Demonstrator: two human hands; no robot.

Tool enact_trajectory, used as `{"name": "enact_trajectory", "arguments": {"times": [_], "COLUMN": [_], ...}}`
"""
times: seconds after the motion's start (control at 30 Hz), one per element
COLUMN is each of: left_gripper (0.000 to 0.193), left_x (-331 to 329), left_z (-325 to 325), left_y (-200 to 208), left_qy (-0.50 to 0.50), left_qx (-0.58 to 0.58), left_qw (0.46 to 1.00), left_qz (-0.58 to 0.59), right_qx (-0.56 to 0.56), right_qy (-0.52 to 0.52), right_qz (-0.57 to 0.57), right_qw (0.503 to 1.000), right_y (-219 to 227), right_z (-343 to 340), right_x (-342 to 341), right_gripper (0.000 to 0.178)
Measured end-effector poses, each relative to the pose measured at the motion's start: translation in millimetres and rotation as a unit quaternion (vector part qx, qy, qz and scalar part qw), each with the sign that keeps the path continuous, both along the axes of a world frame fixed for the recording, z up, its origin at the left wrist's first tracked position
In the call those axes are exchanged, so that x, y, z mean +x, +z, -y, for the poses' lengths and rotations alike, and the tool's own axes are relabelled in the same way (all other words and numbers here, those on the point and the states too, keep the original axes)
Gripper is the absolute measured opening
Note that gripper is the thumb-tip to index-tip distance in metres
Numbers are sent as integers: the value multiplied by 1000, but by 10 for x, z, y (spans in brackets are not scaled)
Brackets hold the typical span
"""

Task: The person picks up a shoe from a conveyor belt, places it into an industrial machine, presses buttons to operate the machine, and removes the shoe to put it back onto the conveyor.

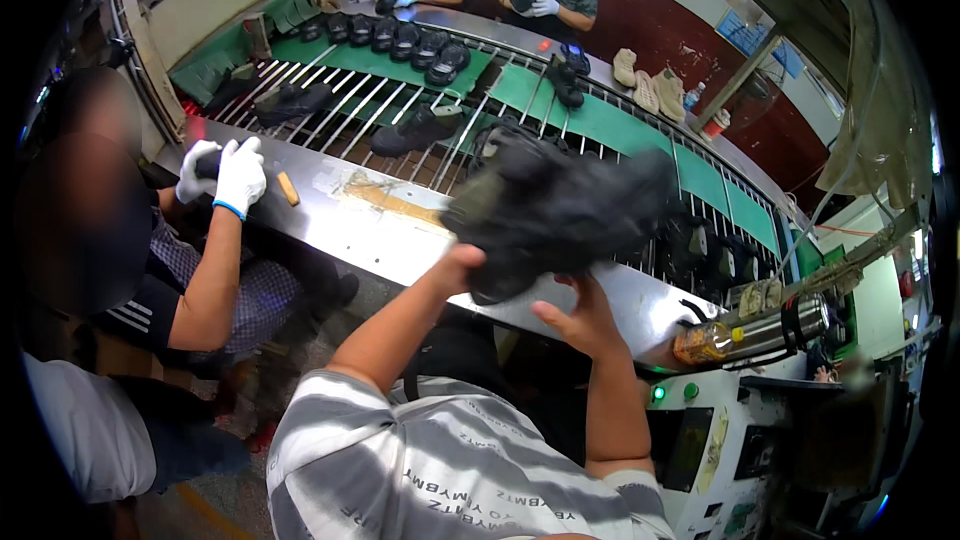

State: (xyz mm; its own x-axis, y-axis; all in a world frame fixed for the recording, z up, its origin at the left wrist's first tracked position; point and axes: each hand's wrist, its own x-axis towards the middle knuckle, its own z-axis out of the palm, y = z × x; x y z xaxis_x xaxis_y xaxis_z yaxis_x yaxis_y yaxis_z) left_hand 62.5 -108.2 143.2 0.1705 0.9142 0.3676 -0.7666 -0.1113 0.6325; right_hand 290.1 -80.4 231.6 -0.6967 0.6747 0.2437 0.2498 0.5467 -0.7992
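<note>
I hold a black shoe (560, 210), blurred by motion, up in front of me above the steel edge (350, 230) of a conveyor line. My left hand (463, 266) grips the shoe from below at its near left end. Just under the shoe's underside is my right hand (583, 320), fingers apart and thumb out; whether the fingertips touch the shoe is unclear. Both bare forearms rise from my grey-and-white striped shirt at the lower edge.
Several black shoes (415, 130) lie on the rod conveyor with green pads (610, 125); beige shoes (648, 85) sit far right. A co-worker's white-gloved hands (228, 175) work at the left, and two gloved people stand across. A steel flask (775, 330) and control panel (700, 440) are at right.
</note>
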Motion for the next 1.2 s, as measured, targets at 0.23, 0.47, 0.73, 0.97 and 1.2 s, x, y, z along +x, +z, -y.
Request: {"name": "enact_trajectory", "arguments": {"times": [0.23,0.47,0.73,0.97,1.2], "left_gripper": [70,70,65,11,17], "left_x": [-1254,-1572,-1727,-2450,-3099], "left_z": [929,1092,688,-471,-1464], "left_y": [-435,-1461,-1244,-343,-1037], "left_qy": [522,550,519,629,563], "left_qx": [-177,-216,-175,-152,-285], "left_qw": [830,701,730,719,614], "left_qz": [-83,-399,-409,-255,-473], "right_qx": [46,-18,194,134,95], "right_qy": [82,-125,-468,-558,-577], "right_qz": [19,109,82,171,143], "right_qw": [995,986,859,801,799], "right_y": [229,-511,-1321,-1301,-1329], "right_z": [-365,-959,-1309,-1216,-1415], "right_x": [-4,1112,3347,4077,4137], "right_gripper": [51,39,11,13,18]}}
